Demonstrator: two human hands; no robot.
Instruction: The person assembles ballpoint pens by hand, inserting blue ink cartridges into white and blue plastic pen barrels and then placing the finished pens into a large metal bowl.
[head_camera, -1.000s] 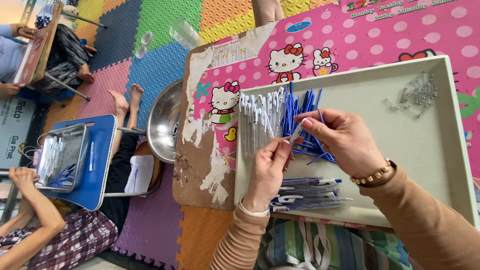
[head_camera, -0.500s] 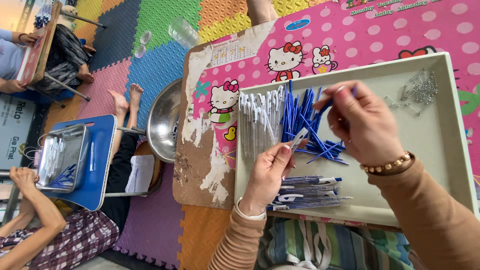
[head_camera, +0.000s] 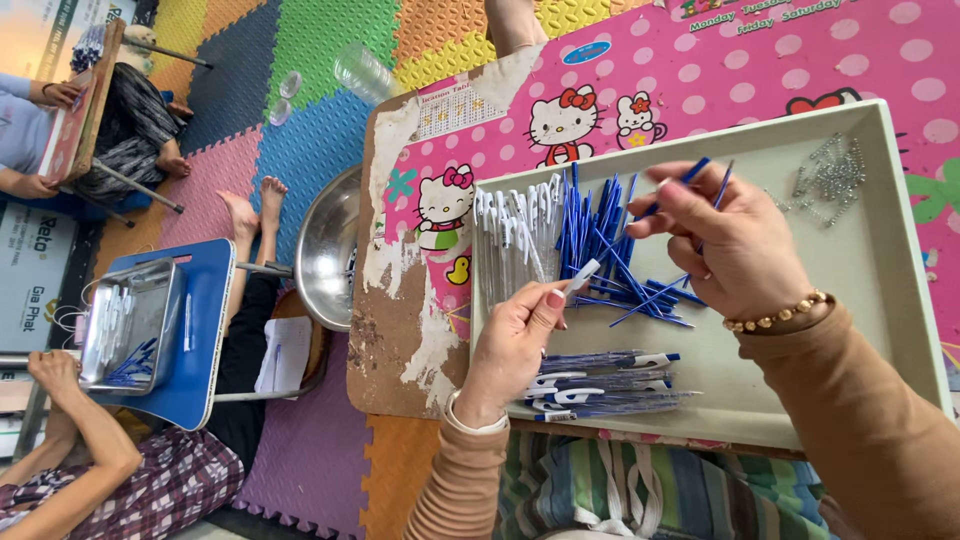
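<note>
My left hand (head_camera: 515, 340) pinches a clear pen barrel (head_camera: 580, 277) just above the grey tray (head_camera: 880, 270). Higher up, my right hand (head_camera: 730, 245) holds thin blue refills (head_camera: 700, 178) between its fingers. Under both hands lies a loose pile of blue refills (head_camera: 610, 260). A row of clear barrels with white clips (head_camera: 515, 235) sits at the tray's left end. Several assembled pens (head_camera: 600, 385) are stacked near the tray's front edge. A heap of small metal springs (head_camera: 830, 180) lies at the far right.
The tray rests on a worn pink cartoon-print table (head_camera: 620, 90). A steel bowl (head_camera: 330, 250) stands beside it on the left. On the foam-mat floor, another person's hand (head_camera: 55, 372) is by a blue desk (head_camera: 205, 330) with a tray (head_camera: 130, 325) of pen parts.
My right hand has lifted from the refill pile and moved right with blue refills in its fingers. My left hand keeps hold of the barrel, almost in place.
</note>
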